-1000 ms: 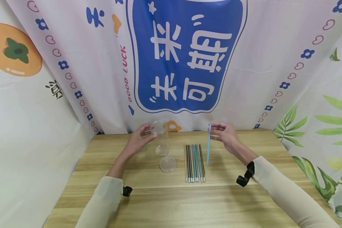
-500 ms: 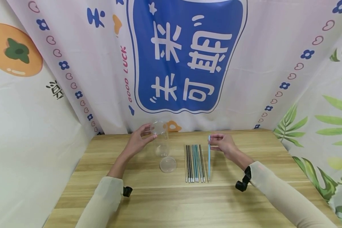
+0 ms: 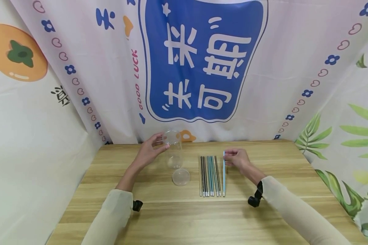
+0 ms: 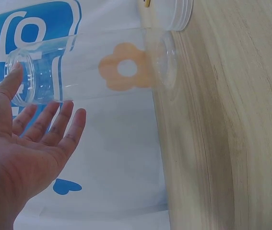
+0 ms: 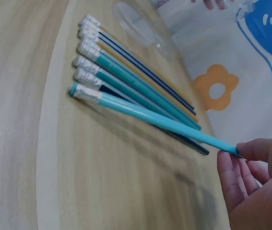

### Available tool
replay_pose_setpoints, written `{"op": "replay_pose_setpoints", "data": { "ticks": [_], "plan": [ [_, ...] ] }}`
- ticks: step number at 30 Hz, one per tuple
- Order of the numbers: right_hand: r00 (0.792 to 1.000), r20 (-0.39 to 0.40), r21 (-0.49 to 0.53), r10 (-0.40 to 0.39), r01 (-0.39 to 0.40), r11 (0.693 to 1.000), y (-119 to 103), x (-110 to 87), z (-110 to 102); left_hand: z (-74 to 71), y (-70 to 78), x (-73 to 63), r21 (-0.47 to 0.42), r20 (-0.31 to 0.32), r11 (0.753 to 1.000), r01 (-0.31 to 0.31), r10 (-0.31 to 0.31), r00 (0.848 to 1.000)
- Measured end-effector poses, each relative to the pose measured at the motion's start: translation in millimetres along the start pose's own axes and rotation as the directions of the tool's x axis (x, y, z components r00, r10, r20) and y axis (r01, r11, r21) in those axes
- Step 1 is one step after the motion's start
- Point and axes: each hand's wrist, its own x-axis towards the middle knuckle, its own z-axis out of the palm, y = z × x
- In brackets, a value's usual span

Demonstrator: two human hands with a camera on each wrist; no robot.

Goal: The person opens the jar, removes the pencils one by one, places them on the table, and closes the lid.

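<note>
My left hand point(image 3: 149, 152) holds a tall clear jar point(image 4: 90, 64) near its open top, thumb on the rim and fingers along the side. The jar stands upright near the back of the table. In the right wrist view, my right hand point(image 5: 255, 177) pinches the tip of a light blue pencil point(image 5: 150, 116) between thumb and fingers. The pencil's eraser end points toward the table's front, close over the wood. Just left of it lies a row of pencils point(image 3: 210, 175), black, teal and natural wood, with white erasers in silver ferrules at the near end.
A round clear lid point(image 3: 181, 177) lies on the wooden table point(image 3: 178, 221) in front of the jar, left of the pencil row. A printed cloth point(image 3: 257, 112) hangs right behind the table's back edge, with more cloth at both sides.
My right hand has come down and nearer with the light blue pencil, which now lines up beside the row's right end. The left hand and jar have stayed in place.
</note>
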Motion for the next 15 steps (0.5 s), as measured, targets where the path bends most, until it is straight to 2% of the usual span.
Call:
{"op": "replay_pose_setpoints", "data": {
  "ticks": [7,15],
  "plan": [
    [0.998,-0.069,-0.069,0.015,-0.02,0.997,8.6,3.3,8.5,-0.7,0.2,0.6,0.005,0.0,1.0,0.001,-0.001,1.0],
    [0.996,-0.088,-0.095,0.008,-0.016,0.995,15.2,5.8,16.1,-0.4,-0.5,1.0,0.003,0.003,1.0,0.001,-0.001,1.0]
  ]
}}
